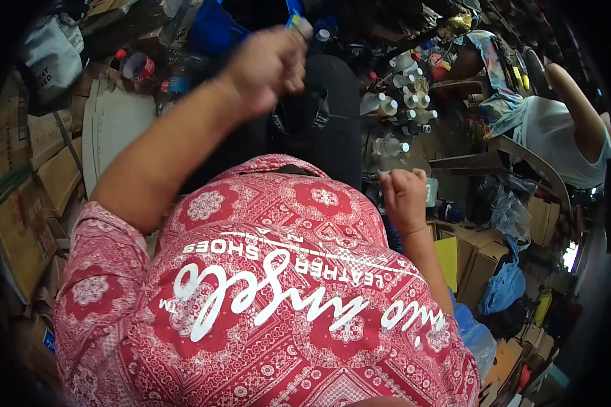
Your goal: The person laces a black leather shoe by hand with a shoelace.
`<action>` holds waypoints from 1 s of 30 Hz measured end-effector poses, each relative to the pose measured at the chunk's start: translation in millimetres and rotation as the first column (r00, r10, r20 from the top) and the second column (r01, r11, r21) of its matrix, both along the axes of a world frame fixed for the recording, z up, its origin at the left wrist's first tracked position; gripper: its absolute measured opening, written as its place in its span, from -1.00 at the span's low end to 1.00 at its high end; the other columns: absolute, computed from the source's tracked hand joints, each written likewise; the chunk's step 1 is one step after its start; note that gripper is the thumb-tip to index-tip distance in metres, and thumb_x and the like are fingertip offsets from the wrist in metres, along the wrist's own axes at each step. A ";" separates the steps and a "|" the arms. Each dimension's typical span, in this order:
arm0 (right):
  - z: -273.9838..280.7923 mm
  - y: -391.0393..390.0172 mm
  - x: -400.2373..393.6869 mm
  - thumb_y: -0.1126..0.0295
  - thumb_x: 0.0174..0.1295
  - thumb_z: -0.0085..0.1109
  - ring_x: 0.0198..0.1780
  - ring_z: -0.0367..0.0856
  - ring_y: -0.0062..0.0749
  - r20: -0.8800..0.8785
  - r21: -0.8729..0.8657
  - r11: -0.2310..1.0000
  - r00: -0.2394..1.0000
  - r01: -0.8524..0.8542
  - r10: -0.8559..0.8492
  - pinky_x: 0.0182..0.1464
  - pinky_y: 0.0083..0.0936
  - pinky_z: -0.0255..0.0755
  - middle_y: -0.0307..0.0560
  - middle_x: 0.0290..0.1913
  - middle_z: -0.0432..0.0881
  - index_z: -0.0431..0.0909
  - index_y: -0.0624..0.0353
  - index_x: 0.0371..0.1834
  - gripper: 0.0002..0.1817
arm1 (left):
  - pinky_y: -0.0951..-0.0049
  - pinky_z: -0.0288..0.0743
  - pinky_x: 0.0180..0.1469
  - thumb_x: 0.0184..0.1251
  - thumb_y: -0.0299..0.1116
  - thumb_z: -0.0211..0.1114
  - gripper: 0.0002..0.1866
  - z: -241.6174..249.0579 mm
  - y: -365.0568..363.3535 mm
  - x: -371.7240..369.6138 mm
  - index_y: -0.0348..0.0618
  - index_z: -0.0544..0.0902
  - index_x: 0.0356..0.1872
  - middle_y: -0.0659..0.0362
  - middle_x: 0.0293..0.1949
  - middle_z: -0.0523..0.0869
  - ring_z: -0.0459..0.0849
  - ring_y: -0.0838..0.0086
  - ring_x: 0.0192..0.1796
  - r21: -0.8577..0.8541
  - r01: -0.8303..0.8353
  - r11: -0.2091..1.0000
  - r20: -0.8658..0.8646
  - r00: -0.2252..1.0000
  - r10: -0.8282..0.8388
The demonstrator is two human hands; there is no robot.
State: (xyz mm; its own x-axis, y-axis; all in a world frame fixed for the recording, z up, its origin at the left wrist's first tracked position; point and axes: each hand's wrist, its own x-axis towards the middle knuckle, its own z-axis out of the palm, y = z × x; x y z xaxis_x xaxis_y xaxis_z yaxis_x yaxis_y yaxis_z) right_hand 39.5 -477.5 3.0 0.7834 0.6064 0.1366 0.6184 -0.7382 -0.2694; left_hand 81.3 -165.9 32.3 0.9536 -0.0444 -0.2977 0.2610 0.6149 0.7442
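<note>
My left hand is raised over my dark-trousered legs, a little blurred, with its fingers curled in. Near its upper edge is a blue container with a yellow-marked part, overlapping the hand's outline. On the other side my right hand is closed in a fist close to my belly; whatever its fingers hold is hidden. A pale teal piece shows right beside its knuckles. Several clear plastic bottles with white caps lie on the floor beyond that hand.
At the left, a bottle with a red cap lies by a pale curved panel and stacked cardboard. Another person in a white shirt sits at the right. Cardboard boxes and a blue plastic bag are below.
</note>
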 end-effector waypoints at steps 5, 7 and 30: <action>-31.3 -57.1 8.5 0.21 0.30 0.10 -0.46 0.46 -0.24 0.015 -0.201 0.979 1.000 0.027 -0.025 -0.28 -0.35 0.24 -0.14 -0.58 0.46 0.42 0.16 -0.55 -0.67 | 0.46 0.43 -0.29 0.50 -0.15 -0.01 -0.63 -49.4 73.6 -5.7 -0.03 0.36 -0.56 0.34 -0.63 0.32 0.36 0.56 -0.50 -0.090 0.009 0.996 0.112 0.994 0.001; -49.4 -62.7 8.5 0.19 0.31 0.10 -0.47 0.43 -0.39 -0.403 0.066 0.969 0.895 0.238 -0.192 -0.33 -0.43 0.23 -0.22 -0.59 0.42 0.46 0.17 -0.51 -0.68 | 0.44 0.45 -0.21 0.47 -0.17 0.04 -0.71 -42.4 89.2 -21.4 -0.07 0.46 -0.46 0.31 -0.53 0.45 0.43 0.58 -0.44 0.098 -0.008 0.995 0.072 0.997 0.001; 33.5 139.0 133.8 0.02 0.17 0.25 -0.29 0.63 -0.46 -0.570 -0.371 0.837 0.810 -0.402 0.137 -0.28 -0.51 0.49 -0.10 -0.26 0.64 0.53 0.13 0.04 -0.50 | 0.35 0.45 0.08 0.07 -0.61 0.24 -0.49 -33.7 123.1 -62.8 -0.04 0.56 0.12 0.12 0.30 0.40 0.60 0.28 0.09 0.754 -0.191 -0.628 0.086 0.977 -0.194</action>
